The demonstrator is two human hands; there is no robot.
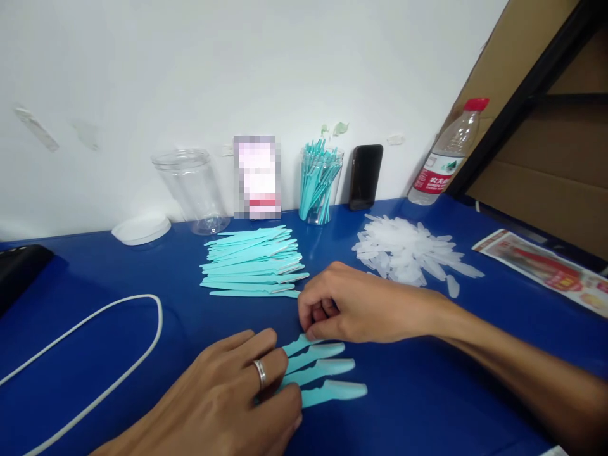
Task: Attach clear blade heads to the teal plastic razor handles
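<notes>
My left hand [232,392], a ring on one finger, presses flat on the handles of several teal plastic razors [323,370] fanned out on the blue table [427,392]; clear caps cover their tips. My right hand [351,304] is curled just above them, its fingertips pinching the tip of the topmost one. Behind my hands lies a stack of uncapped teal razors [251,259]. A pile of clear caps [408,253] sits to the right of it.
Against the wall stand an empty clear jar [192,190], a jar full of teal razors [319,183], a phone [365,176] and a water bottle [446,155]. A white lid [141,228], a white cable [95,354], a black object [19,269] and a leaflet [546,266] lie around.
</notes>
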